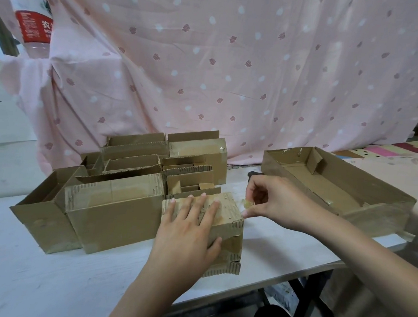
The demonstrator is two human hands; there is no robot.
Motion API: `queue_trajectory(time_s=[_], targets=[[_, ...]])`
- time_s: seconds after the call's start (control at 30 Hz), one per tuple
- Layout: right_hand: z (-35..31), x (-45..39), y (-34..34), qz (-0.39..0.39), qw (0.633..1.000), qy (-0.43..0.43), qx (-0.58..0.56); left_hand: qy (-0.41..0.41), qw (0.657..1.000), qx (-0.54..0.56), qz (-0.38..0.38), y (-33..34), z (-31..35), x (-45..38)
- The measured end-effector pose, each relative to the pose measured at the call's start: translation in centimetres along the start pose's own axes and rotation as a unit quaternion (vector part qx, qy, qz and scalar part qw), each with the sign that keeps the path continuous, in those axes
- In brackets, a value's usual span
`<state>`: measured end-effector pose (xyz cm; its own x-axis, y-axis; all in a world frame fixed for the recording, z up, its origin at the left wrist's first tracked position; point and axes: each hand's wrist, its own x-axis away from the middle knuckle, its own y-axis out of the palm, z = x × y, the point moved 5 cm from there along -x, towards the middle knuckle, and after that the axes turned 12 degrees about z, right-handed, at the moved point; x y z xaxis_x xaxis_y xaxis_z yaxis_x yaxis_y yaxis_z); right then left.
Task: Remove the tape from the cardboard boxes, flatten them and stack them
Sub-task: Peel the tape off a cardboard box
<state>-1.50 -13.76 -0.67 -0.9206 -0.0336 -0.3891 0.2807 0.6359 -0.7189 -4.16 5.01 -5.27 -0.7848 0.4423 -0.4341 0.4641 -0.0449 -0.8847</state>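
now left hand (188, 231) flat atop small box (226, 221), right hand (273, 199) fingertips pinching tape scrap (247, 204) beside it

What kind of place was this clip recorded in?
Probably a makeshift home or workshop recording corner: a pink patterned sheet hung as backdrop, a plain white table, and used cardboard boxes gathered on it.

So the small box (226, 221) sits at the front of the table (42, 278), with the left hand (188, 231) flat on top and the right hand (273, 199) just beside its right edge. A cluster of boxes (135, 179) is packed left and behind it. The tray box (333, 185) lies well off to the right, and a curtain (231, 63) hangs behind everything.
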Motion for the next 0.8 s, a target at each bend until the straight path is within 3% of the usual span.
queue_trajectory(time_s=[0.23,0.8], targets=[[1.1,0.0,1.0,-0.029,0.982,0.035,-0.185,-0.013,1.000,-0.004,-0.015,0.3,-0.3,-0.3],[2.1,1.9,1.2,-0.016,0.978,0.054,-0.203,0.011,0.999,0.039,0.022,0.6,-1.3,0.4]])
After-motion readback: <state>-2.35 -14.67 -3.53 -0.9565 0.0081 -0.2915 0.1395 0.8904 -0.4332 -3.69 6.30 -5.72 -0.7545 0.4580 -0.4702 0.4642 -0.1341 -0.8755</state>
